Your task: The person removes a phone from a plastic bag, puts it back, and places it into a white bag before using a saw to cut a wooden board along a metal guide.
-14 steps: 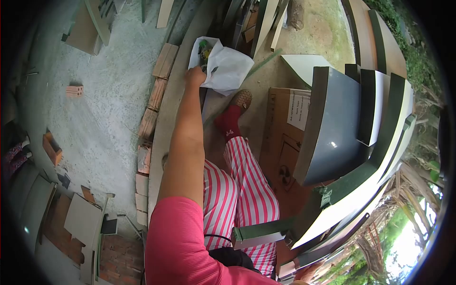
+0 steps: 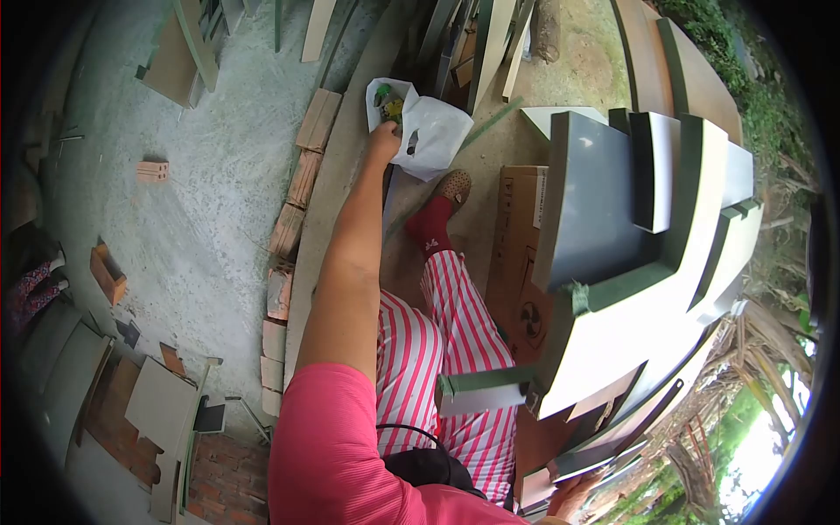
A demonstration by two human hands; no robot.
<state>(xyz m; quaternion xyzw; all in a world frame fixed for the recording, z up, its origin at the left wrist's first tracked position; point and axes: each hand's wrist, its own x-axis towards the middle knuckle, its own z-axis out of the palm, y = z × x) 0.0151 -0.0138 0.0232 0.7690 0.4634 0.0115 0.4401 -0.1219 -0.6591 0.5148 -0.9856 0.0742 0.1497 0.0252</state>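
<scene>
Head camera: I look forward and down from the wearer's head.
Striped trousers [image 2: 407, 350]: near.
Left hand [image 2: 383, 142]: farther out.

Creased, plastic-looking film is seen in the white bag [image 2: 437, 127], smooth gloss on the dark panel [image 2: 593, 192], matt cardboard in the brown box [image 2: 518, 232].

The bag [image 2: 442, 136] is white. The sleeve [image 2: 324, 429] is pink. The trousers [image 2: 477, 341] have pink and white stripes. The sock [image 2: 427, 223] is dark red. The box [image 2: 514, 223] is brown.
</scene>
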